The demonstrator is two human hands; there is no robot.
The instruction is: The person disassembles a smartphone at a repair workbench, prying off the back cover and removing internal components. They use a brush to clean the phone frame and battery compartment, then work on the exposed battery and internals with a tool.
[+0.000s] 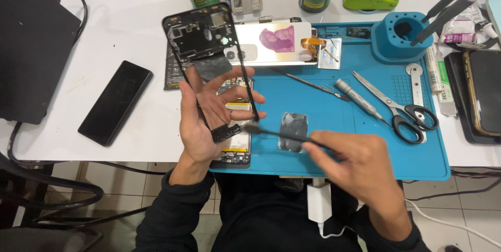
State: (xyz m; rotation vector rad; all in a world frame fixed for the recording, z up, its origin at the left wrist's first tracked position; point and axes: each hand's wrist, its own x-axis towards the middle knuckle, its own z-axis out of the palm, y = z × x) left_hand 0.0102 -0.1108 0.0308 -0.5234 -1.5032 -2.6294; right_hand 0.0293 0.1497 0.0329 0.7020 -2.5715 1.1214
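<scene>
Over on the left, a black phone [115,103] lies flat on the white table [130,27], well apart from the hands. The left hand [209,114] holds a black phone frame [206,48] tilted upright, fingers spread behind it, above an opened phone [236,150] lying on the blue mat [339,121]. The right hand [360,166] pinches a thin black tool [282,134], tip near the frame's bottom edge. Scissors [402,111] lie further right.

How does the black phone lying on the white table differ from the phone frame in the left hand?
The black phone is whole and lies flat, untouched; the phone frame is an open, stripped shell, held tilted up by the left hand. The right hand points a thin tool at the frame only. Both are black.
</scene>
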